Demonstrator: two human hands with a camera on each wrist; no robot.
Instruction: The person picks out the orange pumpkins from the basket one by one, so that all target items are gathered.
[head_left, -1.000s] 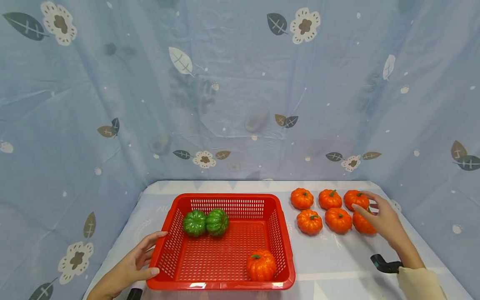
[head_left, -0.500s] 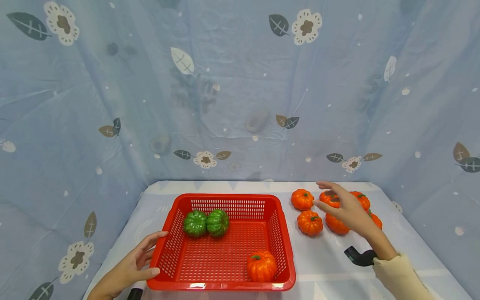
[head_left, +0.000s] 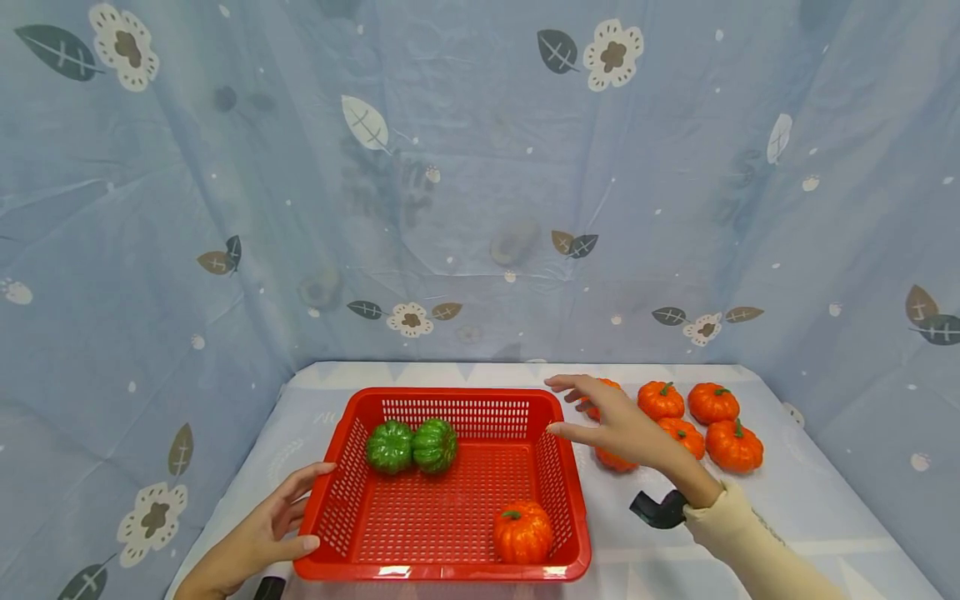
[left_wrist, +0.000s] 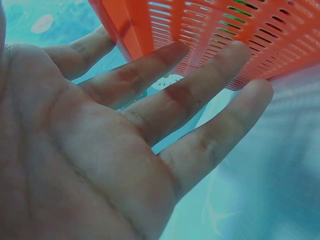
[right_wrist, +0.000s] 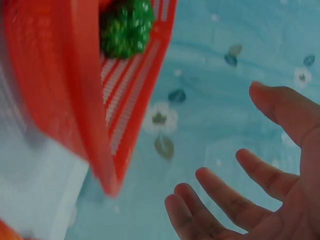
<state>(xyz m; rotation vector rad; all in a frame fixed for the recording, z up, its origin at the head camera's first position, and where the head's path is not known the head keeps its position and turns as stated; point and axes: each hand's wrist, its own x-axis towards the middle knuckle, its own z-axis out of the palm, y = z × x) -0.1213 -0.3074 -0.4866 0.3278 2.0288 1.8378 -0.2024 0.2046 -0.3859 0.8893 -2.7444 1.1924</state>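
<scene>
A red plastic basket point(head_left: 450, 570) stands on the table, its side walls slotted. Two green ribbed pumpkins point(head_left: 412, 446) lie side by side at its back left, and one orange pumpkin point(head_left: 522, 532) sits in the front right corner. My left hand point(head_left: 258, 533) is at the basket's left wall; in the left wrist view its fairly straight fingers point(left_wrist: 210, 75) lie against the slotted side. With fingers spread and nothing between them, my right hand point(head_left: 618, 421) hovers beside the basket's right rim, partly covering two orange pumpkins beneath it.
Several orange pumpkins point(head_left: 734, 446) are grouped on the table to the right of the basket. The table has a pale patterned cloth point(head_left: 795, 508). Blue floral curtains point(head_left: 480, 208) rise behind and at both sides. A black wrist mount point(head_left: 660, 508) hangs below the right wrist.
My right hand has moved left from the far right pumpkins, across the group, to the basket's right rim. The rightmost pumpkins are uncovered now. The left hand and basket have stayed put.
</scene>
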